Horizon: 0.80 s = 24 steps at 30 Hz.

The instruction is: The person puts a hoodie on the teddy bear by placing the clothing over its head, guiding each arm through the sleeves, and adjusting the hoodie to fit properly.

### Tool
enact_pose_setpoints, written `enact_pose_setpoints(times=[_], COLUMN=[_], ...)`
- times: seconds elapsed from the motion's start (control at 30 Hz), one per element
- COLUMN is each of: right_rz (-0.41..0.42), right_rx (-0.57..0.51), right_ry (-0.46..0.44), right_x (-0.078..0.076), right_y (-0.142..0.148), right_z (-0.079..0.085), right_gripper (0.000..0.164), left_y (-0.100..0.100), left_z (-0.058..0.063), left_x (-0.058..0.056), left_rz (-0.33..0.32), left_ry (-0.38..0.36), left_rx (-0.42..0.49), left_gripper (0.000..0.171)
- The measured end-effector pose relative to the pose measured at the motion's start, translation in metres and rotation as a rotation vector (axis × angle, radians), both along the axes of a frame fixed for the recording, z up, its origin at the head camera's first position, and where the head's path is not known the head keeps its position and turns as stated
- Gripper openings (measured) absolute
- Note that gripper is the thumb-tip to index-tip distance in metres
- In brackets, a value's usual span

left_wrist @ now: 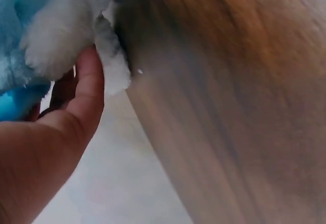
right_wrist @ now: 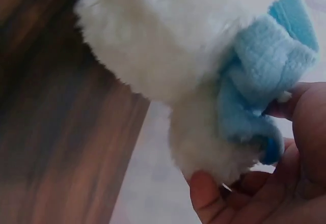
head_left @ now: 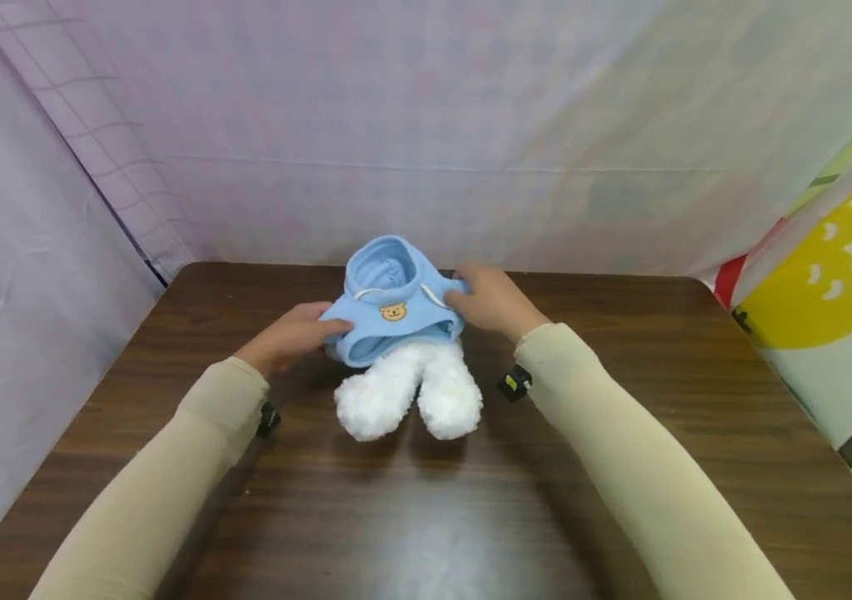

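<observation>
A light blue doll hoodie (head_left: pixel 411 310) with white drawstrings and a bear-face patch lies over a white fluffy plush toy. Below its hem, two plush legs (head_left: pixel 373 402) stretch toward me; no plush head shows in the hood opening. My left hand (head_left: pixel 297 335) pinches the hoodie's left side, thumb on top. In the left wrist view its fingers touch a white plush limb (left_wrist: pixel 58 35) beside the blue cloth. At the opposite side, my right hand (head_left: pixel 497 300) grips the right sleeve (right_wrist: pixel 265 56), with a fingertip against a plush limb (right_wrist: pixel 196 137).
The toy rests on a dark brown wooden table (head_left: pixel 621 400). A pale curtain (head_left: pixel 426 125) hangs behind the table's far edge, and another white cloth (head_left: pixel 21 250) hangs along the left. On the right a yellow shape (head_left: pixel 824 275) decorates a light surface.
</observation>
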State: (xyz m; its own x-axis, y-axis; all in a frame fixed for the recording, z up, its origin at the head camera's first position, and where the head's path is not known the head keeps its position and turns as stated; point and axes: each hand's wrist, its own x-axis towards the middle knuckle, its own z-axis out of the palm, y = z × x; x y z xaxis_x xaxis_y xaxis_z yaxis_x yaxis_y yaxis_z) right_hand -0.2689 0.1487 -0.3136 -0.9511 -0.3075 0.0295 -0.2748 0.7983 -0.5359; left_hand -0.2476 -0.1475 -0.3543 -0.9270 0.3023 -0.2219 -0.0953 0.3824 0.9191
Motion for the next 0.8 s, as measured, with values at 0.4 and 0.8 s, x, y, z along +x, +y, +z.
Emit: enact_pose_setpoints(times=[0.4,0.8], right_rz=[0.043,0.133], right_rx=[-0.014,0.082], right_ry=[0.026,0.026], right_x=[0.042,0.087], right_y=[0.048,0.068], right_z=[-0.014,0.001], right_gripper=[0.021,0.022], left_y=[0.034,0.041], left_z=[0.002,0.005], left_x=[0.027,0.058], left_rz=[-0.131,-0.26], left_ry=[0.12,0.116], left_rx=[-0.207,-0.163], left_gripper=[0.025,0.026])
